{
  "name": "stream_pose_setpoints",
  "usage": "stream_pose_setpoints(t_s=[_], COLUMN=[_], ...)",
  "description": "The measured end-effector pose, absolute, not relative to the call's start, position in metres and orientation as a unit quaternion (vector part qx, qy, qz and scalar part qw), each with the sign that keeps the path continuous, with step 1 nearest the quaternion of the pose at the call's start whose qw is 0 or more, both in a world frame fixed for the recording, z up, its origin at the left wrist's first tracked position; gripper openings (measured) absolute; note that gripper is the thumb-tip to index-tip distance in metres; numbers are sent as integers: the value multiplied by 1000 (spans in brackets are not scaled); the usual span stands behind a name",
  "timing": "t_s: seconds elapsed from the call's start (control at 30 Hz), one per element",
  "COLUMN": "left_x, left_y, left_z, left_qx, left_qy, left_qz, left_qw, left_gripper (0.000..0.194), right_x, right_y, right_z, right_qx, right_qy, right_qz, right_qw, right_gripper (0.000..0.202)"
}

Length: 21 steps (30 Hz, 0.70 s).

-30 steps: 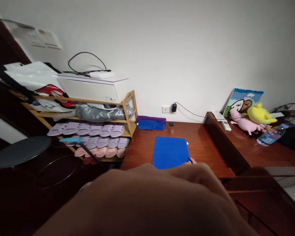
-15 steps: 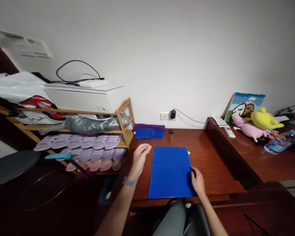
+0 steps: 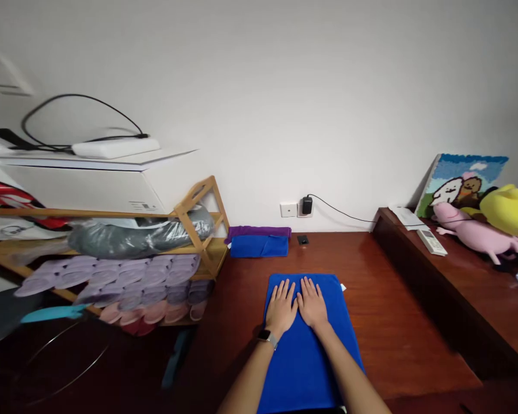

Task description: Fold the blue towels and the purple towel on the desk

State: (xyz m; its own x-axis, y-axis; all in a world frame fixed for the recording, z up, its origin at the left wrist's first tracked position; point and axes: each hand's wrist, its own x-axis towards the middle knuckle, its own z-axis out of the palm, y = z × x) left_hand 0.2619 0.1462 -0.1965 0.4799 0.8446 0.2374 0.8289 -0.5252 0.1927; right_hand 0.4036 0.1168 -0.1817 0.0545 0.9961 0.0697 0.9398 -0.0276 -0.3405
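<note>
A blue cloth (image 3: 302, 362) lies spread flat on the brown wooden desk, with a small white tag at its upper right edge. Both palms press down on its far half, side by side. My left hand (image 3: 281, 307) has its fingers stretched out and a watch (image 3: 267, 337) on the wrist. Just right of it rests my right hand (image 3: 312, 303), also flat with fingers extended, the two thumbs almost meeting. Farther back sit a folded blue cloth (image 3: 259, 246) and, behind it, a rolled purple cloth (image 3: 259, 231).
A wooden rack (image 3: 198, 230) with slippers (image 3: 129, 276) and a white box (image 3: 90, 184) stands at left. On the raised right ledge are a remote (image 3: 431, 241), a pink plush toy (image 3: 470, 231) and a picture (image 3: 461, 184). A black charger (image 3: 307, 204) is plugged into the wall.
Both hands have come onto the blue cloth and now lie flat; before, the left was raised beside it and the right was at its right edge. The camera view has shifted closer.
</note>
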Motion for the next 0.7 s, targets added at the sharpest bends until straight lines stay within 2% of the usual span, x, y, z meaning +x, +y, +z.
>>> stream_pose_setpoints(t_s=[0.33,0.6,0.7], left_x=[242,235,249], left_y=[162,160,169], left_z=[-202,-194,-183], left_qx=[801,805,830], left_qy=[581,571,527], left_qz=[144,157,178], left_qw=[13,-28,-35], left_gripper=[66,64,61], right_x=[484,501,482], right_y=[111,108,114], right_z=[-182,-183,-177], right_qx=[-792,-780,-746], right_qy=[-601,-615,-654], right_qz=[87,86,56], right_qw=[57,71,110], right_gripper=[67,66,65])
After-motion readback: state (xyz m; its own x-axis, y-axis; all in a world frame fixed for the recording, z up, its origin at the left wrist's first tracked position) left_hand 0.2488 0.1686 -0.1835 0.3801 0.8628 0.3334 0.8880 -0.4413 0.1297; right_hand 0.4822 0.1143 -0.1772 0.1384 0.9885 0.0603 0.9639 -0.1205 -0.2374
